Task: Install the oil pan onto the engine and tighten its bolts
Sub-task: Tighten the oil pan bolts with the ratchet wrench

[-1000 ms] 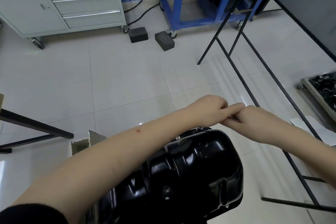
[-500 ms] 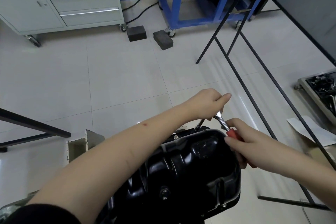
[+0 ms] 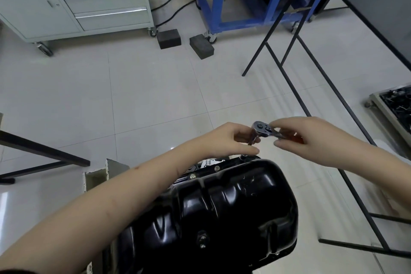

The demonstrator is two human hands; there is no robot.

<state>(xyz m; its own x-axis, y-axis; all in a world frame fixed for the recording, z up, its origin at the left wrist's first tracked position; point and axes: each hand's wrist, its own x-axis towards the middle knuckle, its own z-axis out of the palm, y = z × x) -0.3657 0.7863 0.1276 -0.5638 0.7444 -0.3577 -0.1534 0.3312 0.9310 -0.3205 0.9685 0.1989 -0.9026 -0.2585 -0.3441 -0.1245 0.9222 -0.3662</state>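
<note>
A glossy black oil pan [image 3: 229, 207] sits on the engine at the bottom centre, with bolts [image 3: 216, 168] along its far flange. Above the pan's far edge I hold a ratchet wrench [image 3: 263, 129] with a chrome head and red handle. My left hand [image 3: 231, 140] grips the socket extension under the ratchet head. My right hand [image 3: 300, 138] pinches the ratchet near its head, and the red handle shows under its fingers. The socket's lower end reaches down towards a bolt [image 3: 244, 157] at the pan's far rim; contact is hard to tell.
A grey drawer cabinet [image 3: 89, 0] on castors stands far left. A blue steel frame [image 3: 255, 0] and two dark blocks [image 3: 201, 45] are behind. A black table frame [image 3: 311, 87] runs along the right. A tray of parts [image 3: 395, 109] lies at the right edge.
The ratchet has lifted and swung so its head faces up. My right hand slid from the red handle to the head. My left hand now grips the extension below.
</note>
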